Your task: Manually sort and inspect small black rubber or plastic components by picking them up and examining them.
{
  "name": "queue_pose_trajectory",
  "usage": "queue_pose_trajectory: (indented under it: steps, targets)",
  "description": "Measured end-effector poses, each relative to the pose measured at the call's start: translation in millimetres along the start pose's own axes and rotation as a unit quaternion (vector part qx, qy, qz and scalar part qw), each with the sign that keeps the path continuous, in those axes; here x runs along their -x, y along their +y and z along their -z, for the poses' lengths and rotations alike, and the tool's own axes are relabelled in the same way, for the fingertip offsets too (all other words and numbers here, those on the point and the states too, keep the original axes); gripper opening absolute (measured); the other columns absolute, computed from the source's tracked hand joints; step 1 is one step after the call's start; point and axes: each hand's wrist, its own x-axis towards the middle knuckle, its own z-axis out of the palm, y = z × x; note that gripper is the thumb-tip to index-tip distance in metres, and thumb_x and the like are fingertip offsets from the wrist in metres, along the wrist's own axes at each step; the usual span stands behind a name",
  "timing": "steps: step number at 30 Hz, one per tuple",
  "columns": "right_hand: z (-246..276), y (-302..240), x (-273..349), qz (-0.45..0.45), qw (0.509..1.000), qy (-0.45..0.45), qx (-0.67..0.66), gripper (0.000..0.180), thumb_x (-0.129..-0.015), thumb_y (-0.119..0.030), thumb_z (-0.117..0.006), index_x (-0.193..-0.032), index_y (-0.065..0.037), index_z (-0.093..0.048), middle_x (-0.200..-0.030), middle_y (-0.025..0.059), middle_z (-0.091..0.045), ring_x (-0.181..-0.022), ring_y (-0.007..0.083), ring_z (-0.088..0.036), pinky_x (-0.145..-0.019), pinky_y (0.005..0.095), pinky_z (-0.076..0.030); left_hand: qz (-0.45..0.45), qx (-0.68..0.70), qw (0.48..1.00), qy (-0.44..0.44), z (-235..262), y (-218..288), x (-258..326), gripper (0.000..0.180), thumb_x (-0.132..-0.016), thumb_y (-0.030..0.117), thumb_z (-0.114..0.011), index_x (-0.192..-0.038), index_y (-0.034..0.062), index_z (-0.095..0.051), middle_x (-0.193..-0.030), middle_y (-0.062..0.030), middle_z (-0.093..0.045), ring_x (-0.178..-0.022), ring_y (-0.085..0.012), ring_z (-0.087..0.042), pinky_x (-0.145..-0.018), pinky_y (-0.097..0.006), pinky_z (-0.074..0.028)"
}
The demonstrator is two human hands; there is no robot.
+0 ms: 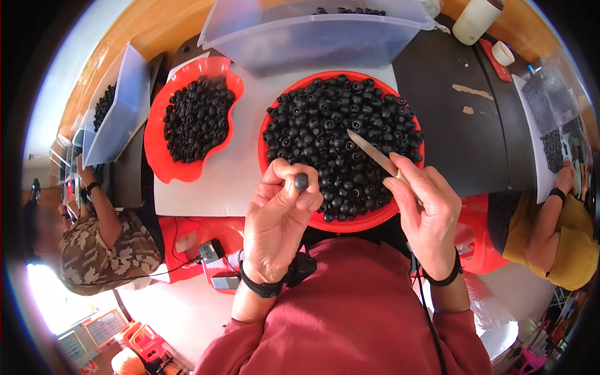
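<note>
My left hand (275, 219) pinches a small black round part (301, 181) between thumb and fingers, its dark end facing up. In my right hand (431, 209) is a small knife (373, 152); the blade points up and left over the heap, apart from the pinched part. Both hands are above the near side of a round red basin (265, 147). Heaped in that basin are many black round parts (331, 125), some with a hole showing. To the left, a red scalloped dish (164, 165) carries more black parts (197, 119).
A translucent plastic bin (319, 40) stands behind the basin, another bin (119, 112) at far left. A pale bottle (477, 22) and a white cup (502, 54) are at back right. Co-workers sit left (112, 250) and right (556, 237). A black cable (425, 300) hangs along my right side.
</note>
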Motion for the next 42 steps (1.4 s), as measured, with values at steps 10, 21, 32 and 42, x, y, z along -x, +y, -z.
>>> queue_pose_trajectory:
  steps: [10, 21, 32, 42]
  targets:
    - [1.9, -28.2, 2.7, -0.053, 0.973, -0.108, -0.197, 0.015, -0.090, -0.009, -0.068, -0.100, 0.002, -0.066, -0.072, 0.0096, -0.065, -0.055, 0.0157, -0.060, -0.048, 0.0279, -0.045, 0.014, -0.021, 0.996, 0.086, -4.9, -6.9, -4.9, 0.006, -0.096, 0.007, -0.059, -0.101, 0.0026, -0.058, -0.088, -0.0055, -0.049, -0.072, -0.0099, -0.041, -0.068, -0.025, -0.036]
    - [6.5, -30.2, 3.3, -0.192, 0.916, -0.200, -0.290, 0.017, -0.098, -0.013, -0.060, -0.094, 0.003, -0.066, -0.057, 0.0016, -0.052, -0.049, 0.0055, -0.047, -0.046, 0.0237, -0.039, 0.010, 0.002, 0.996, 0.091, -2.5, -11.5, -7.4, 0.007, -0.095, 0.005, -0.059, -0.101, 0.0026, -0.058, -0.090, -0.0048, -0.052, -0.073, -0.0104, -0.041, -0.068, -0.025, -0.036]
    - [3.2, -32.8, 3.3, -0.213, 0.890, -0.203, -0.349, 0.014, -0.097, -0.010, -0.059, -0.095, 0.002, -0.067, -0.059, 0.0006, -0.053, -0.052, 0.0043, -0.048, -0.048, 0.0224, -0.040, 0.015, -0.018, 0.999, 0.048, 8.2, -9.6, -7.4, 0.008, -0.096, 0.006, -0.057, -0.104, 0.0049, -0.058, -0.095, -0.0067, -0.055, -0.076, -0.0114, -0.042, -0.072, -0.026, -0.039]
    - [3.9, -34.2, 4.8, -0.106, 0.961, -0.151, -0.208, 0.012, -0.095, -0.010, -0.063, -0.094, 0.001, -0.064, -0.063, 0.0090, -0.057, -0.051, 0.0110, -0.053, -0.047, 0.0254, -0.043, 0.020, -0.012, 0.998, 0.050, 3.6, -13.4, -8.3, 0.007, -0.095, 0.005, -0.059, -0.102, 0.0041, -0.058, -0.092, -0.0051, -0.051, -0.072, -0.0095, -0.040, -0.068, -0.024, -0.037]
